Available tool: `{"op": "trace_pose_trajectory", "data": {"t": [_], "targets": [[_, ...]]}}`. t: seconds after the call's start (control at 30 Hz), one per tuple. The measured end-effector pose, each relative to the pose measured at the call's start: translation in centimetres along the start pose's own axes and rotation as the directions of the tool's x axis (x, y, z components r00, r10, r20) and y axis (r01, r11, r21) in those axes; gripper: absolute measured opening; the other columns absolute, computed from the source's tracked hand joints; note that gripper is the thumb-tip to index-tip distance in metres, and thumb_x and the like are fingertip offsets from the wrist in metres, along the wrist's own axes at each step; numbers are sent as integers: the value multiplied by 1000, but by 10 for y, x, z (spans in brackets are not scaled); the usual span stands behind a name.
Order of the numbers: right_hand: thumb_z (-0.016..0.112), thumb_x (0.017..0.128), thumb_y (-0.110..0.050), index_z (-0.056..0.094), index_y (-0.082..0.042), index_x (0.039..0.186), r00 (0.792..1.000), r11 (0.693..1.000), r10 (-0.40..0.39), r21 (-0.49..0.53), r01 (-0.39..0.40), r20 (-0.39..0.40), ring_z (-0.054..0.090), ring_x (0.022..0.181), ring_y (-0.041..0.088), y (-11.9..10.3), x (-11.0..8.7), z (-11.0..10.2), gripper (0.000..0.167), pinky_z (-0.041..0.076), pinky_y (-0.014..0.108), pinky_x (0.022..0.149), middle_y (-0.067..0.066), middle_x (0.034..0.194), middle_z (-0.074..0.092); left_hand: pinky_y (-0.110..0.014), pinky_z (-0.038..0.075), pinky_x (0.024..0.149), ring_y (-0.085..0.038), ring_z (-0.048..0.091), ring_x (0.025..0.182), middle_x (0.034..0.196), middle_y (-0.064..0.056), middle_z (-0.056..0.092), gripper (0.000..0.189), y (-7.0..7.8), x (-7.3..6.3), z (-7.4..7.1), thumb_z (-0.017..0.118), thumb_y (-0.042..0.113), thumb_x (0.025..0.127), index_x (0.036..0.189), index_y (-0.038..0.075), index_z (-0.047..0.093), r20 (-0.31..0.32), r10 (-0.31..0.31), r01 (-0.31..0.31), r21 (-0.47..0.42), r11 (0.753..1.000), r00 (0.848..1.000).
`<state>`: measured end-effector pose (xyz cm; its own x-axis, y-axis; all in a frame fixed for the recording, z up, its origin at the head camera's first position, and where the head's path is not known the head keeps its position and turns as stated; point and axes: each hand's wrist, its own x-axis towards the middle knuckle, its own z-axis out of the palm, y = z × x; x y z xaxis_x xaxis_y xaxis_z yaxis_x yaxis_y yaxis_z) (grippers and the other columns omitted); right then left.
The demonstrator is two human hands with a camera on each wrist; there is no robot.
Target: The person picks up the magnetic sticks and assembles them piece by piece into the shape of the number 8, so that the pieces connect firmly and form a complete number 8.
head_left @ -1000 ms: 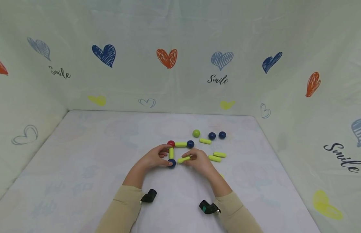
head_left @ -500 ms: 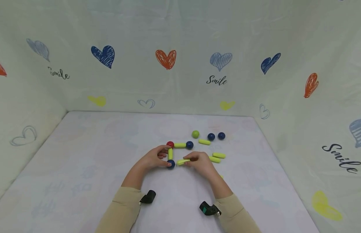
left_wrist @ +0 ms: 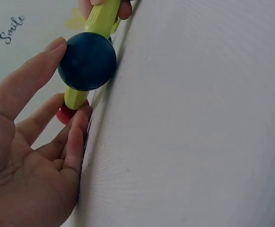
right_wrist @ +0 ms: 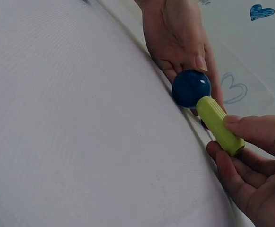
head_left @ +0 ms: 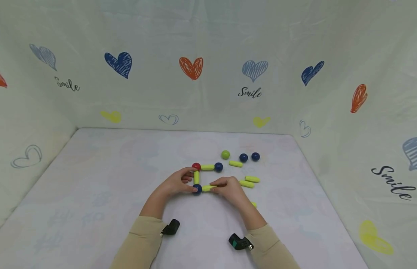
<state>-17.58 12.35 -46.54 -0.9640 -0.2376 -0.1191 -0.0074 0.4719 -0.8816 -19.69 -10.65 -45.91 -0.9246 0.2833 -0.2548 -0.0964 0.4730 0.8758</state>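
Observation:
A ball-and-stick frame lies on the table, made of a red ball [head_left: 196,166], a far blue ball [head_left: 218,167], a near blue ball [head_left: 197,189] and yellow-green sticks joining them. My left hand [head_left: 174,184] grips its left side, thumb on the near blue ball and fingertips by the red ball. Between thumb and fingers, my right hand [head_left: 231,189] pinches another yellow-green stick [right_wrist: 218,124]. In the right wrist view that stick's far end meets the near blue ball. The left wrist view has the near blue ball [left_wrist: 87,61] large, with the red ball partly behind the fingers.
Beyond the right hand lie a green ball [head_left: 225,154], two loose blue balls [head_left: 243,157] and several loose yellow-green sticks [head_left: 252,179]. One more stick [head_left: 254,204] is partly hidden by the right wrist. A white cloth wall [head_left: 208,101] stands behind the table [head_left: 104,175].
My right hand has brought its stick left and straightened it, so its end now meets the near blue ball instead of standing off at a slant. The left hand stays on the frame.

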Motion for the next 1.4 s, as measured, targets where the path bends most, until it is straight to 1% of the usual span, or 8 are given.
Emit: {"op": "trace_pose_trajectory", "data": {"t": [0.2,0.37,0.47,0.63,0.87,0.93,1.13,1.4], "targets": [[77,83,-12,78,-9,98,1000,1000,-26,11,26,-3,63,84,13,-1,1,1,14,53,28,70,2,98,71,-42,44,97,-25,55,111,121,-9,59,68,3,-2,0,85,9,75,136,11,54,-23,-6,7,5,1000,1000],[78,84,-14,77,-9,99,998,999,-52,5,52,19,62,83,12,-1,0,3,16,52,27,71,1,96,71,-36,50,84,-21,58,95,106,-7,62,60,2,-6,0,84,10,76,131,11,59,-55,-33,34,20,999,998],[78,83,-14,77,-9,98,999,999,-44,-2,44,16,61,82,12,-3,0,5,16,52,27,70,0,95,71,-33,50,77,-19,58,86,97,-5,63,50,1,-10,0,83,9,78,124,9,63,-57,-17,18,18,1000,998],[79,83,-15,77,-8,97,1000,1000,-14,-6,14,11,61,79,11,-5,-1,7,16,51,27,69,0,92,70,-34,50,76,-17,61,83,92,-3,66,35,-1,-15,-1,81,9,79,112,6,68,-46,26,-25,24,999,999],[78,83,-13,76,-7,97,1000,1000,-4,-8,5,27,61,77,11,-7,-3,8,15,51,27,68,0,89,69,-38,49,82,-18,58,89,99,-1,67,27,-5,-17,0,79,15,82,107,11,72,-34,3,-1,60,998,999],[78,83,-12,76,-7,96,999,1000,1,-12,0,37,61,75,11,-8,-3,7,14,51,27,68,-1,87,68,-36,48,80,-18,57,88,99,-1,66,26,-6,-18,0,79,16,82,108,11,73,-30,8,-6,60,998,1000],[78,83,-11,76,-8,95,998,1000,6,-29,-4,65,61,73,12,-10,-4,2,13,51,28,67,-1,86,67,-31,42,67,-19,50,77,83,-2,59,26,-10,-18,-2,79,13,82,107,9,74,3,23,-23,8,1000,1000],[78,83,-11,76,-10,95,997,998,-2,-62,7,78,59,72,13,-7,-2,1,12,49,28,66,-3,85,66,-31,41,66,-18,50,74,82,-2,60,26,-9,-16,-1,80,12,81,106,9,75,17,26,-27,23,999,1000]]}}
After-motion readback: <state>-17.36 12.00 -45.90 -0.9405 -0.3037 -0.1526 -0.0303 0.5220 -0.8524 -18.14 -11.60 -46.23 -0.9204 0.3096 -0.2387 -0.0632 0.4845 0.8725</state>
